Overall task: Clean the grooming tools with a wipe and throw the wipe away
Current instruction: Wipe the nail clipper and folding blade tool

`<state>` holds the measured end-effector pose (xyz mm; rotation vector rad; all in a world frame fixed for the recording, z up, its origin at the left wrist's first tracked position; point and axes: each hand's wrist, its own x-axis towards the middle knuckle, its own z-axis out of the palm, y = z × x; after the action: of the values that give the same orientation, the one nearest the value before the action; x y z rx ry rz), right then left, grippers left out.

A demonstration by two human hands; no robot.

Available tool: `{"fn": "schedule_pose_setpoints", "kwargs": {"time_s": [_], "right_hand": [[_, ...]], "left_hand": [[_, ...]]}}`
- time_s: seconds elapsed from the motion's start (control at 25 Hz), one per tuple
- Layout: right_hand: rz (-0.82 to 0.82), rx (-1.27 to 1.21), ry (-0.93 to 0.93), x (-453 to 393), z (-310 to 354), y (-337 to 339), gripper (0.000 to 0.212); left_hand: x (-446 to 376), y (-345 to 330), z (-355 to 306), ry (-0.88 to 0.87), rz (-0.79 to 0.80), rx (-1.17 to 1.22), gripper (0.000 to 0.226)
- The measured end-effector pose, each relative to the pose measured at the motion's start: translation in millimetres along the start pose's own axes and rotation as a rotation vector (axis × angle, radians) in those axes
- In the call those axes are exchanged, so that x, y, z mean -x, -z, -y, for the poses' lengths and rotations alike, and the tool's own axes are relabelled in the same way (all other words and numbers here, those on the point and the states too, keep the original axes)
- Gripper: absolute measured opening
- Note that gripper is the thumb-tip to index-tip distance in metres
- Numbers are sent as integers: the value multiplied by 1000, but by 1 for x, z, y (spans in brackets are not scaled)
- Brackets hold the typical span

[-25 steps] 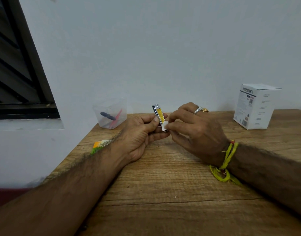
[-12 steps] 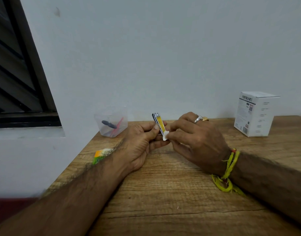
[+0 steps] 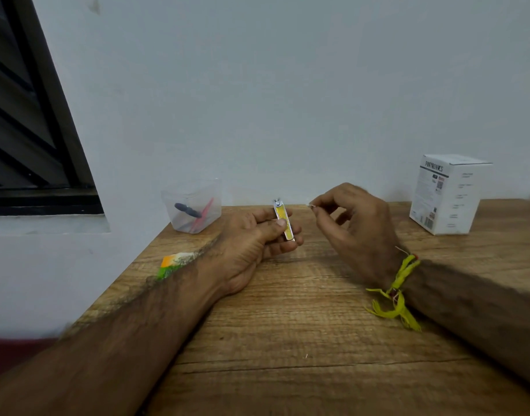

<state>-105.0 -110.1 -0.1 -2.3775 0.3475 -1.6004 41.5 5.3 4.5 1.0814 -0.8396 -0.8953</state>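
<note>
From the head view, we see the left hand (image 3: pixel 251 235) gripping a yellow nail clipper (image 3: pixel 283 220) just above the wooden desk (image 3: pixel 302 325), thumb pressed on its face. Just beside it, apart, the right hand (image 3: pixel 356 226) pinches a tiny white wipe (image 3: pixel 311 205) at its fingertips. A clear container (image 3: pixel 193 207) stands near the wall.

grainy matt wood table (image 3: pixel 287 340); shiny metal nail clipper (image 3: pixel 283 219); clear plastic tub (image 3: pixel 194 205).
</note>
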Motion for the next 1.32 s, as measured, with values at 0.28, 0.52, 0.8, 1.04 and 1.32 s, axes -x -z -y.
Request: {"fn": "schedule_pose_setpoints", "kwargs": {"time_s": [0.28,0.52,0.8,1.04,1.32], "right_hand": [[15,-371,-415,3,9,-8,4],[100,-638,-540,5,20,-13,3],[121,-703,-563,5,25,-13,4],[51,-727,-714,1,23,-11,5],[56,-799,-858,-2,20,-10,4]], "left_hand": [[0,-1,4,-92,-18,-93,23],[1,-2,5,-158,-57,-56,25],[4,-4,5,-190,-21,-157,25],[-4,-2,8,-199,-147,-98,20],[-3,2,8,-207,-74,-79,21]]}}
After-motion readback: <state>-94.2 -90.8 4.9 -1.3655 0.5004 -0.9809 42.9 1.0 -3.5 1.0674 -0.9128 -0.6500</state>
